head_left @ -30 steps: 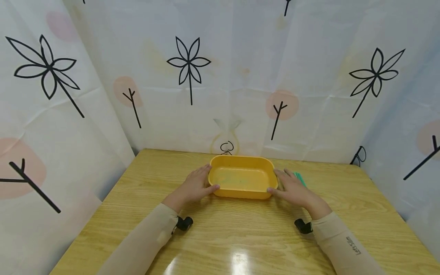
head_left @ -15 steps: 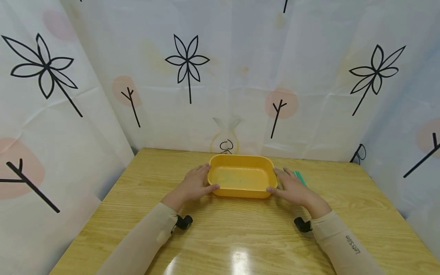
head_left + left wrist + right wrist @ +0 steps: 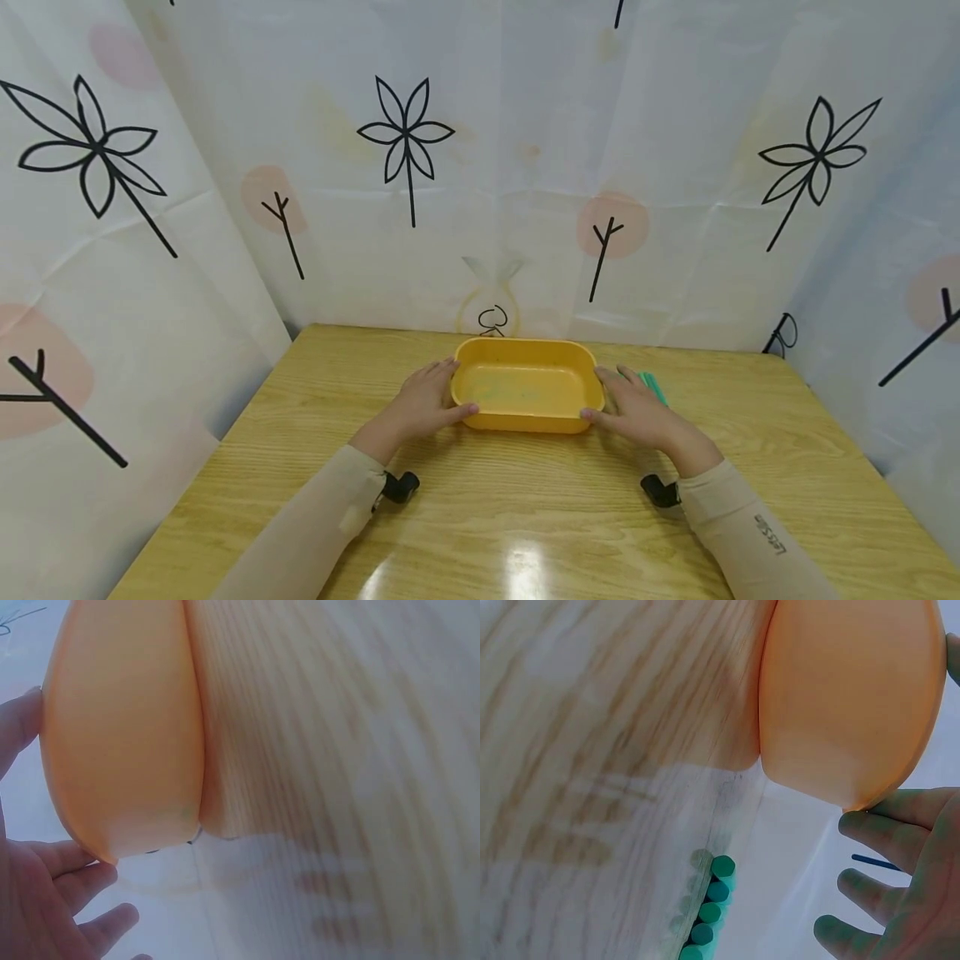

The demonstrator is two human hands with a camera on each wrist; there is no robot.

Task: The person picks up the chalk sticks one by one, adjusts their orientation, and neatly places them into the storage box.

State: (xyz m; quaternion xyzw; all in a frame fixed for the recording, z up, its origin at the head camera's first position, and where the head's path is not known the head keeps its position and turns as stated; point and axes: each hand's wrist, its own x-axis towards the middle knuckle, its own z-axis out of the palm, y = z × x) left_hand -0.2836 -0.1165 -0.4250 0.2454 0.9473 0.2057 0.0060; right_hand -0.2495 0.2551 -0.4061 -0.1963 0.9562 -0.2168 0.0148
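Note:
A shallow yellow plastic basin [image 3: 527, 422] with rounded corners sits on the table, and nothing lies in it. My left hand [image 3: 422, 406] holds its left end, the thumb on the near rim and the forefingers at the side. At the other end my right hand [image 3: 636, 410] holds it the same way. In the left wrist view the basin's outer wall [image 3: 124, 727] stands between thumb and fingertips, the other fingers spread apart. The right wrist view shows the matching wall [image 3: 847, 690], with fingertips touching the rim's edge.
Several green sticks [image 3: 654, 388] lie side by side just beyond my right hand; their round ends [image 3: 709, 913] show in the right wrist view. The wooden table [image 3: 465, 533] meets a printed white curtain [image 3: 495, 208] at the back and sides.
Both hands stay on the basin, which has not moved on the table. Only the head view has shifted very slightly.

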